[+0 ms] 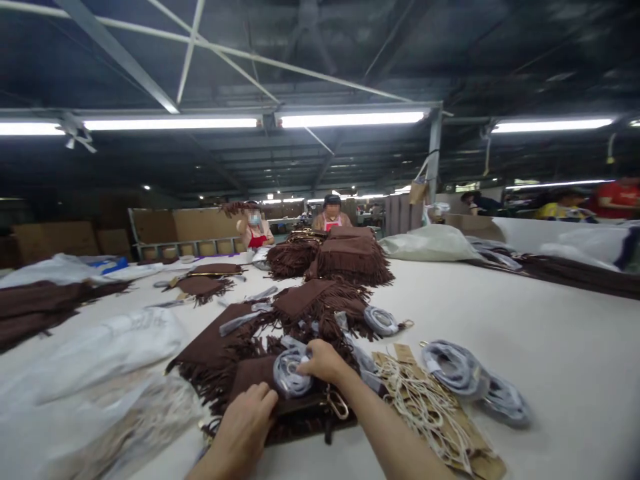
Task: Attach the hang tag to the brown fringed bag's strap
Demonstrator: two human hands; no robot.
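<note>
A brown fringed bag [250, 375] lies before me on the white table, with its dark edge toward me. My left hand [249, 415] is at its near left edge, fingers bent over the brown material; the thumb is hidden. On top of the bag rests a coiled strap [289, 381] in grey-looking wrapping. My right hand [321, 362] grips the coil's right side between thumb and fingers. A gold clasp [338, 405] hangs at the bag's near edge, below my right wrist. More brown fringed bags [213, 340] lie just beyond, with wrapped pieces among their fringes.
Right of my arm are brown paper tags with white cords [425, 407] and wrapped straps [470, 377]. Plastic bags [120, 340] cover the left side. Stacked fringed bags [350, 257] stand farther back. Two people [332, 217] in red or pink aprons are across the table.
</note>
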